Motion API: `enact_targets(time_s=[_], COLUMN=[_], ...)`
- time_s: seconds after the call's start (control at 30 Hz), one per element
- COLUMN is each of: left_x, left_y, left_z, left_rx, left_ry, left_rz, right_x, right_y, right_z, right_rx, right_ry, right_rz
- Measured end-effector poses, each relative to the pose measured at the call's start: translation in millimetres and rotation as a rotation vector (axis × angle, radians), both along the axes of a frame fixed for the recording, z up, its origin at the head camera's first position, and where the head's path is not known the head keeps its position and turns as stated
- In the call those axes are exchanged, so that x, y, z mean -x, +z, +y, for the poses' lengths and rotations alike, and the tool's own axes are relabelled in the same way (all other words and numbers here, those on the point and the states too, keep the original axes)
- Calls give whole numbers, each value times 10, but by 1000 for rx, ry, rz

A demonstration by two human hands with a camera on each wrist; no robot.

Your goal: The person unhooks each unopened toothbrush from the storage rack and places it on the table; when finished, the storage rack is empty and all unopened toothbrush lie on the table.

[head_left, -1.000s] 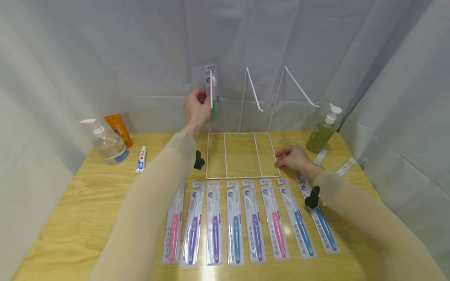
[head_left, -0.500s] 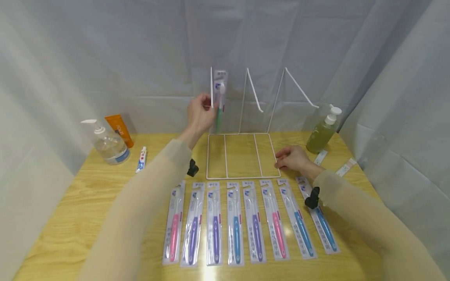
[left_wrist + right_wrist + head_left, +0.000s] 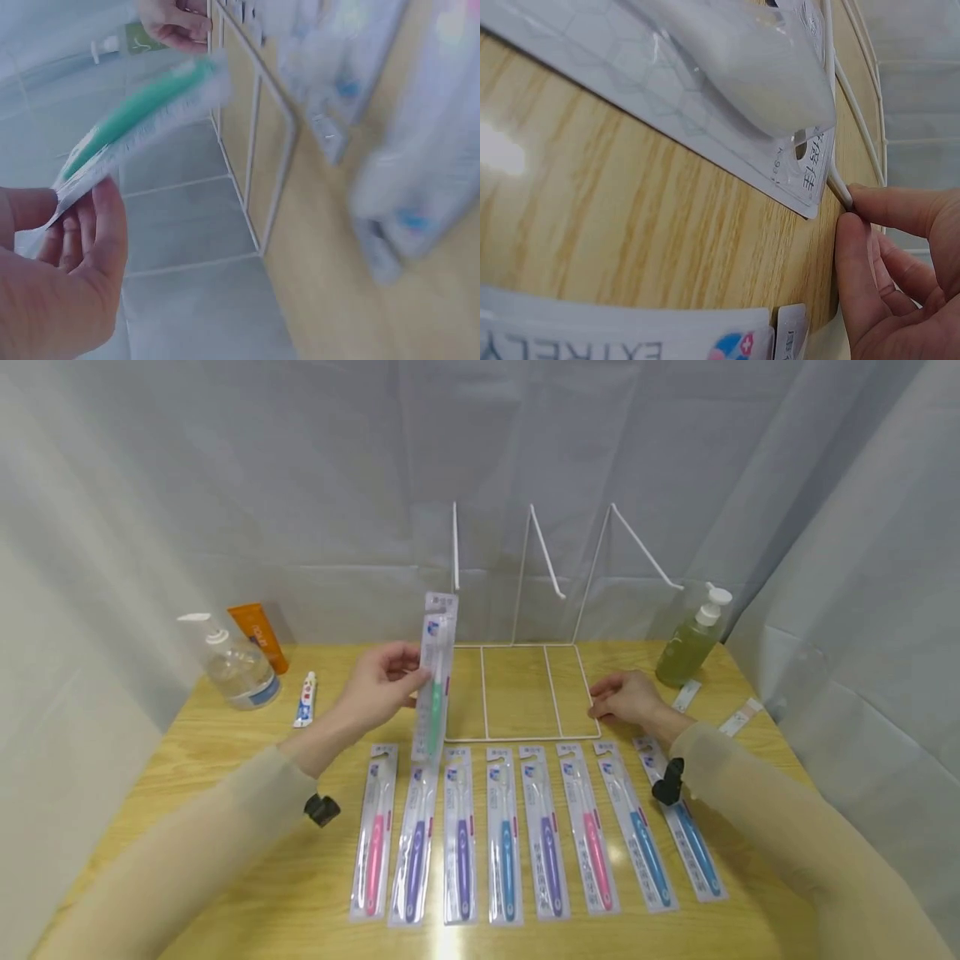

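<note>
Green toothbrush pack [image 3: 436,681]: a long clear blister card with a green-handled brush inside and a printed header at the top; it stands nearly upright in the air above the worktop [image 3: 225,777], clear of the wire rack [image 3: 517,693].
Left grip [image 3: 378,685]: the left hand pinches the pack about halfway up its left edge, thumb on the front and fingers behind; the header rises above the grip and the handle end hangs below it.
Below the grip: a row of eight packed toothbrushes [image 3: 517,835] lies flat side by side, with pink, purple and blue handles; the held pack's lower end hangs just over the second one from the left.
Right of the grip: the white wire rack's flat base sits on the worktop, three hooked prongs rising at its back.
Right grip [image 3: 626,697]: the right hand rests at the rack's right front corner, thumb and fingertips [image 3: 855,247] closed on the wire there.
Left of the grip: a small tube [image 3: 303,700], a clear pump bottle [image 3: 236,668] and an orange tube [image 3: 258,635] stand well apart from the pack.
Far right: a green pump bottle [image 3: 690,639] by the curtain.
Hard to make out: the left wrist view is motion-blurred, so the pack [image 3: 142,112] shows only as a green streak; print on the packs is unreadable; the rightmost pack is partly covered by the right sleeve.
</note>
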State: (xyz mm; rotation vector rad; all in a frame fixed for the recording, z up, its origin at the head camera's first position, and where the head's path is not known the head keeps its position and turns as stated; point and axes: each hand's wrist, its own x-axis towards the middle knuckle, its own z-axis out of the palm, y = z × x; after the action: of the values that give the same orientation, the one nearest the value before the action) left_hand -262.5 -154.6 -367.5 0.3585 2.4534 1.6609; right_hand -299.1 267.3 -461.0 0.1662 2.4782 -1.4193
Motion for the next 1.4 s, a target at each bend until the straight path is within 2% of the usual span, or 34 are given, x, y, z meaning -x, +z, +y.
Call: enact_targets(time_s=[0.17,0.3,0.47,0.7,0.83,0.97,1.07,1.17,1.27,1.33,1.4], left_x=[-340,-594,-820,-1004,-1050,-1059,-1052,-1052,-1056,-1052,-1032], left_y=[-90,-235,-439,-640,-709,-723,-708,-686,-676,-680,-694], left_z=[-385,-676,-953,-1110,-1126,-1109,-1104,-1127,-1188,-1246,-1325], left_rx=[6,23,51,80,99,143,206,342,510,568,602], left_ry=[-14,-8,5,23,36,81,96,107,125,151,184], left_rz=[-124,-211,-308,-416,-463,-474,-455,-374,-199,-77,48], right_x=[2,-9,-20,-30,-31,-33,-30,-27,-36,-79,-165], right_y=[12,16,20,37,40,38,29,15,-3,1,42], right_z=[4,8,33,57,54,55,48,39,54,100,181], right_rx=[-5,-9,-4,-18,-18,-19,-23,-22,-43,-108,-199], right_ry=[-2,2,-14,-20,-16,-15,-18,-24,0,42,94], right_rz=[5,7,3,3,4,7,12,15,50,116,223])
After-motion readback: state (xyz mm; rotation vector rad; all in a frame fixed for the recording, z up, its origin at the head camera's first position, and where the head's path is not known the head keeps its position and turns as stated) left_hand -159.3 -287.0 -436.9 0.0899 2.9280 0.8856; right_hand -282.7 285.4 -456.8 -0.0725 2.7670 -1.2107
